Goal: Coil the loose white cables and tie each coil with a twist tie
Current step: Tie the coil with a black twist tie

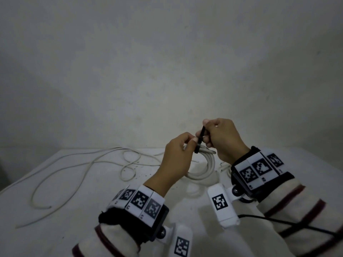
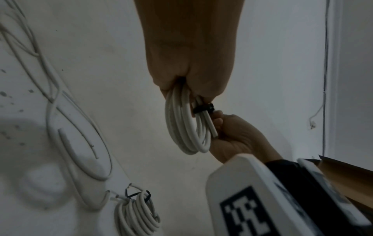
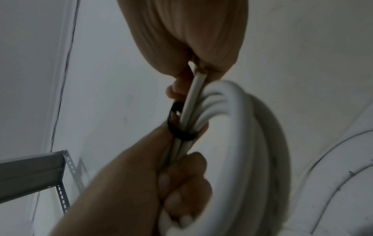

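Head view: left hand [image 1: 176, 154] grips coil [image 1: 202, 167] above tabletop [image 1: 74, 210]; right hand [image 1: 222, 138] pinches black tie [image 1: 200, 139] round it, not yet twisted. Loose cable [image 1: 83, 167] uncoiled.
Left wrist: tied coil [image 2: 137, 214] lies finished on tabletop.
Right wrist: tie loops the strands; closure judged pending.

Two hands meet above a white table [image 1: 78, 210]. The left hand [image 1: 177, 154] holds a coil of white cable [image 1: 205, 166] up off the table. A black tie [image 1: 200, 140] goes around the top of the coil. The right hand [image 1: 220, 140] pinches the tie's upper end. A long loose white cable [image 1: 74, 175] lies in loops on the table, off to the left. Behind the table is a plain wall [image 1: 167, 62].
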